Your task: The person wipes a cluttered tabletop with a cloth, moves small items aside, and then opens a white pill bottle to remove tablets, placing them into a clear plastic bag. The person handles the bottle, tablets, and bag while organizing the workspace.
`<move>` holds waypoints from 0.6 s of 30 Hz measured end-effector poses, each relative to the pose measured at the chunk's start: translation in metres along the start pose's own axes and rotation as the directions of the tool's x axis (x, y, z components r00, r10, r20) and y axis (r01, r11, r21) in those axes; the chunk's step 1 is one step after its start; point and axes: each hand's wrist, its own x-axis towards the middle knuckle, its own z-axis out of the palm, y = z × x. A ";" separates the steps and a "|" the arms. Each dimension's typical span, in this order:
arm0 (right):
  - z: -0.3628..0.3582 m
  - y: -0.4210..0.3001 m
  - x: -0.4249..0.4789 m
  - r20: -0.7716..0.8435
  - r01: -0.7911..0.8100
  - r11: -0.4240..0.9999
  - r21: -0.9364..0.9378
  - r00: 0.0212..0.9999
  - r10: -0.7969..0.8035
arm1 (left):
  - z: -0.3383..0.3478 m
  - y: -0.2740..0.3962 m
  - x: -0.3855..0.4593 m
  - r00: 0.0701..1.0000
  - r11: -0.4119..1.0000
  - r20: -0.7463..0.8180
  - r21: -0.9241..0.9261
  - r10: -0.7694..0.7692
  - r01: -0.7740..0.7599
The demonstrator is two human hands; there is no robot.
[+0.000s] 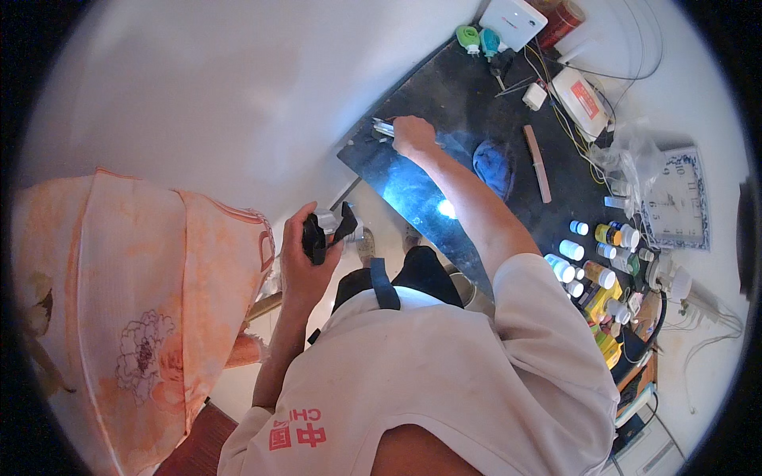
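Note:
My left hand is raised beside the table corner, gripping a black and clear plastic object whose exact kind I cannot tell. Across the dark tabletop, my right hand reaches to the far left end, its fingers closed around the ends of several thin, light-coloured sticks or tools. A crumpled blue cloth item lies to the right of my right forearm. Further right rests a narrow pinkish-brown strip with a band around its middle.
Bottles crowd the table's right side, near a square clock and a plastic bag. Cables, a white box, a charger and a white router-like device occupy the back. Orange floral fabric hangs at left.

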 end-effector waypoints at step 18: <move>0.012 0.189 -0.271 -0.115 -0.546 0.710 0.444 0.751 0.650 | 0.033 0.013 0.033 0.959 0.988 0.242 -0.068 0.149 -0.137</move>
